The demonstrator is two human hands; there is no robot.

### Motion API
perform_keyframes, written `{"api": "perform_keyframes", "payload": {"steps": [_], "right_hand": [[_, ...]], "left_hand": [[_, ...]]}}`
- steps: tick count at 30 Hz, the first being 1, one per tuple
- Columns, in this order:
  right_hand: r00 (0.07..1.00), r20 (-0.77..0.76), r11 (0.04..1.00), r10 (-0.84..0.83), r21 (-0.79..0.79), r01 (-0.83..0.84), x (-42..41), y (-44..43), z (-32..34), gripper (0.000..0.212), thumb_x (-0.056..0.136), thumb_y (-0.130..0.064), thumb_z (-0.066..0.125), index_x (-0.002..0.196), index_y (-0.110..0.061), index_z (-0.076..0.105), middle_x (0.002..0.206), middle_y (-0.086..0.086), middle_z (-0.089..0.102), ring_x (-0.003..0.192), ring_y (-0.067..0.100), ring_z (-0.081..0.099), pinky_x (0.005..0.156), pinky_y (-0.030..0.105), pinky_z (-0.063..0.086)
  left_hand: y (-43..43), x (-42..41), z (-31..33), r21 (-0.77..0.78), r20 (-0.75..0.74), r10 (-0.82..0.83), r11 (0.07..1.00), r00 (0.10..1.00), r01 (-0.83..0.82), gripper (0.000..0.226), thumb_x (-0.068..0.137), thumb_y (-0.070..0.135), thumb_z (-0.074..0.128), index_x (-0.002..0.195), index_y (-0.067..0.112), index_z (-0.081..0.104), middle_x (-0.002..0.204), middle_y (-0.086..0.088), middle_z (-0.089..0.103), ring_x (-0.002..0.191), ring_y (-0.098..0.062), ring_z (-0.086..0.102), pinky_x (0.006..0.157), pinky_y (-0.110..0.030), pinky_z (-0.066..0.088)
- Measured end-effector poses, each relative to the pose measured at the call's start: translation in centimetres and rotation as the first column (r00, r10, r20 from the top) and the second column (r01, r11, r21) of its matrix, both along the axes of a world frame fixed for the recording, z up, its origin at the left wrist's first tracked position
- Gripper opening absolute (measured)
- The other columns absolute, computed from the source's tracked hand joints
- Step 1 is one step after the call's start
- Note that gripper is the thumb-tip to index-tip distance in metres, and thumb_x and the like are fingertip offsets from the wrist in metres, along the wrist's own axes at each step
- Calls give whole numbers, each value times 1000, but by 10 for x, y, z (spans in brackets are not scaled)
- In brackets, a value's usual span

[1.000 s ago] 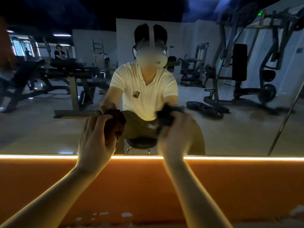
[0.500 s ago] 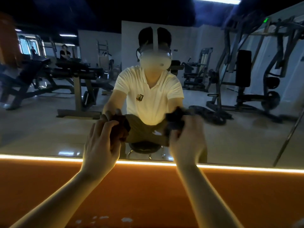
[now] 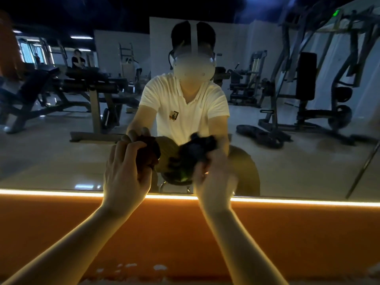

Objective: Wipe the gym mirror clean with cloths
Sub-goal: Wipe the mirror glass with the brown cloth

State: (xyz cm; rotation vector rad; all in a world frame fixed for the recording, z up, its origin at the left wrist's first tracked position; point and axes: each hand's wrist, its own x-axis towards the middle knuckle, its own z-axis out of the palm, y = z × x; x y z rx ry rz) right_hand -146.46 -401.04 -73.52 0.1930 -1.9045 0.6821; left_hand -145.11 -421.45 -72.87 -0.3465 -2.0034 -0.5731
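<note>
A large gym mirror (image 3: 61, 161) fills the wall ahead and reflects me seated on a stool. My left hand (image 3: 125, 173) grips a dark reddish-brown cloth (image 3: 149, 152) and holds it against the glass low in the middle. Just to its right, my right hand (image 3: 213, 179) grips a dark, nearly black cloth (image 3: 193, 153), also at the glass. The two cloths sit close together, a small gap between them. Most of each cloth is hidden by my fingers or merges with its reflection.
A glowing light strip (image 3: 51, 193) runs along the mirror's bottom edge above an orange wall panel (image 3: 174, 233). White specks (image 3: 158, 267) lie on a ledge at the bottom. The mirror reflects benches, weight machines, plates and another person far left.
Both hands with their cloths have drifted slightly right and lower on the glass, and the right hand's cloth now reaches further toward the left one. The view has shifted a little.
</note>
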Motion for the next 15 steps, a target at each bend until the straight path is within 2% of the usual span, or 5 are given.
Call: {"api": "perform_keyframes", "payload": {"steps": [4, 7, 10, 13, 15], "right_hand": [[995, 101, 966, 23, 254, -48, 12, -12, 1, 21, 83, -17, 79, 92, -18, 60, 80, -1, 66, 58, 13, 61, 49, 30, 53], [987, 37, 987, -157, 40, 156, 4, 16, 34, 12, 94, -26, 67, 102, -18, 63, 87, 1, 69, 55, -2, 47, 47, 9, 36], [994, 42, 992, -101, -75, 104, 0, 21, 35, 22, 102, -32, 51, 113, -15, 60, 93, 4, 68, 59, -5, 46, 52, 7, 35], [986, 162, 990, 46, 121, -66, 10, -7, -6, 19, 93, -22, 66, 109, -16, 56, 88, 3, 67, 62, 15, 64, 55, 32, 57], [967, 253, 950, 18, 299, -96, 18, -15, -22, 20, 89, -22, 73, 103, -18, 59, 87, -1, 68, 67, 17, 67, 59, 40, 59]], "left_hand": [[-2, 1, 1, 10, 1, -12, 1000, 1000, 12, 45, 83, 10, 65, 125, 7, 50, 120, -18, 52, 109, -30, 49, 82, -42, 48], [-2, 3, 2, -30, 8, -25, 999, 1000, 25, 55, 78, 0, 75, 126, 8, 50, 121, -20, 54, 111, -32, 51, 85, -41, 49], [-4, 2, 2, -48, 12, -18, 999, 1000, 19, 56, 79, 1, 75, 128, 10, 49, 125, -19, 54, 115, -32, 52, 88, -43, 51], [-4, 1, 0, -11, 12, -12, 1000, 1000, 13, 46, 83, 7, 67, 126, 9, 50, 123, -17, 54, 113, -29, 50, 85, -44, 52], [-1, 1, 1, 15, 16, -22, 1000, 1000, 21, 43, 83, 15, 60, 124, 8, 51, 120, -16, 53, 110, -28, 49, 83, -41, 49]]}}
